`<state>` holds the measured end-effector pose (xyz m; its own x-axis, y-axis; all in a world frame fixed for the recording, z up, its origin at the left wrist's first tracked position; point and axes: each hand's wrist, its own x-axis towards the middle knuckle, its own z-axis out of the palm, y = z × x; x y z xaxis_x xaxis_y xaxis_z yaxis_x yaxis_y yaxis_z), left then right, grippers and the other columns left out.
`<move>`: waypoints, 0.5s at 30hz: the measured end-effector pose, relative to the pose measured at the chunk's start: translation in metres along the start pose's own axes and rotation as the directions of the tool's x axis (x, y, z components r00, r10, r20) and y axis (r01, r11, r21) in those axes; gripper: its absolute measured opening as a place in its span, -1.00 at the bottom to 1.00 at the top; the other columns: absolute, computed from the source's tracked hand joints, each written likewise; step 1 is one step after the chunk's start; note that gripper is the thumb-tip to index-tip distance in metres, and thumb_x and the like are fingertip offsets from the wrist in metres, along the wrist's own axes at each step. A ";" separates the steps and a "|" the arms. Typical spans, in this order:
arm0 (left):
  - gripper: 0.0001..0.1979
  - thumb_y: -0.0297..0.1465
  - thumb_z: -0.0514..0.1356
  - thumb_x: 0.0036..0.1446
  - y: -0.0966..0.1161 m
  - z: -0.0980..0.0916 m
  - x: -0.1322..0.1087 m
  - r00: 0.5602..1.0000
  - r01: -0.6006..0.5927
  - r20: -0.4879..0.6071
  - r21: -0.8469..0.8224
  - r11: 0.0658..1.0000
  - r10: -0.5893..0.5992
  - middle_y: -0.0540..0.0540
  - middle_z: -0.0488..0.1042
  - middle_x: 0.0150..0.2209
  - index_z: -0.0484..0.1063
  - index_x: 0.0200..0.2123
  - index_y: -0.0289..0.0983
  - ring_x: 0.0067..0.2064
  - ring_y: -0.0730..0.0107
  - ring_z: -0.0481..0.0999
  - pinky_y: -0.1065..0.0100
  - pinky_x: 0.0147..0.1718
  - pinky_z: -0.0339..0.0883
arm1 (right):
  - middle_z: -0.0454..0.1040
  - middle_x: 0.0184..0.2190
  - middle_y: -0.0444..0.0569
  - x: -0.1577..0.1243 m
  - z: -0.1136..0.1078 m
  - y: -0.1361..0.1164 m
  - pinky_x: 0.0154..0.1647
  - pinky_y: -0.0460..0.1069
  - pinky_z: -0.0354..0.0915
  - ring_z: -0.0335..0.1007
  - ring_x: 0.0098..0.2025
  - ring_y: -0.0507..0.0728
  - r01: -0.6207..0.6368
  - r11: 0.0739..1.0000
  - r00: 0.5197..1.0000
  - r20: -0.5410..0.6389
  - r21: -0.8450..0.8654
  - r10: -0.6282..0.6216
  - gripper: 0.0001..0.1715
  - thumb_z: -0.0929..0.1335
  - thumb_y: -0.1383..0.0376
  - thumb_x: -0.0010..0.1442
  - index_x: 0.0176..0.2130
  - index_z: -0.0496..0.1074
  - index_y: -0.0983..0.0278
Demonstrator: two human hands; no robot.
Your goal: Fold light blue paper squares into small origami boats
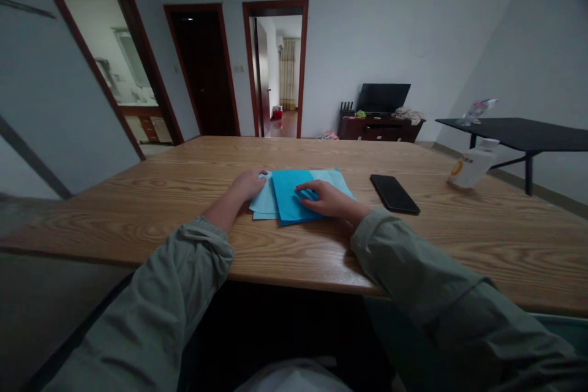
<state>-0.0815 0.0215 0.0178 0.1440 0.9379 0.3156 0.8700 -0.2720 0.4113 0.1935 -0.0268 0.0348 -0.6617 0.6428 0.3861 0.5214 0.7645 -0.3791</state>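
A small stack of blue paper sheets lies on the wooden table [138, 208] in front of me. The top sheet [289, 199] is a strong blue; paler blue sheets [265, 202] stick out under it at the left and far right. My left hand [248, 185] rests on the stack's left edge with its fingers curled on a pale sheet's corner. My right hand [324, 198] lies flat on the top sheet, fingers stretched out and pressing down. Both forearms wear grey-green sleeves.
A black phone [394, 193] lies face down right of the paper. A white plastic bottle [473, 164] stands further right. Behind are a dark side table [519, 131], a low cabinet with a monitor [383, 98], and three doorways.
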 end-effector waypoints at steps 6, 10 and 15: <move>-0.42 0.01 0.14 0.06 0.022 0.001 -0.013 0.965 -0.205 0.175 0.047 0.978 0.194 -0.13 0.40 0.13 0.41 0.08 -0.16 0.15 0.12 0.34 0.20 0.14 0.17 | 0.55 -0.12 -0.02 0.003 -0.004 0.013 -0.10 -0.03 0.30 0.46 -0.15 0.13 -0.192 0.981 0.979 -0.067 -0.034 0.190 -0.64 0.30 0.20 0.20 -0.04 0.51 0.23; -0.41 0.06 0.14 0.04 0.037 0.001 -0.020 0.954 -0.209 0.247 0.130 0.969 0.173 -0.08 0.39 0.14 0.42 0.07 -0.11 0.17 0.08 0.31 0.17 0.15 0.15 | 0.54 -0.09 0.11 0.000 -0.015 0.043 -0.08 -0.01 0.29 0.46 -0.11 0.19 -0.454 0.874 0.889 -0.152 -0.172 0.432 -0.58 0.24 0.21 0.24 -0.03 0.50 0.33; -0.40 0.08 0.09 0.07 0.041 -0.001 -0.022 0.944 -0.217 0.286 0.158 0.963 0.166 -0.07 0.37 0.16 0.40 0.09 -0.09 0.19 0.08 0.29 0.15 0.16 0.15 | 0.55 -0.14 0.20 -0.002 -0.013 0.058 -0.03 0.09 0.26 0.44 -0.06 0.33 -0.515 0.789 0.850 -0.077 -0.336 0.521 -0.53 0.29 0.05 0.18 -0.14 0.58 0.31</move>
<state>-0.0495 -0.0107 0.0290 0.4150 0.9016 0.1219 0.8811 -0.4317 0.1931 0.2326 0.0168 0.0229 -0.2487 0.9486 0.1956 0.9329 0.2889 -0.2149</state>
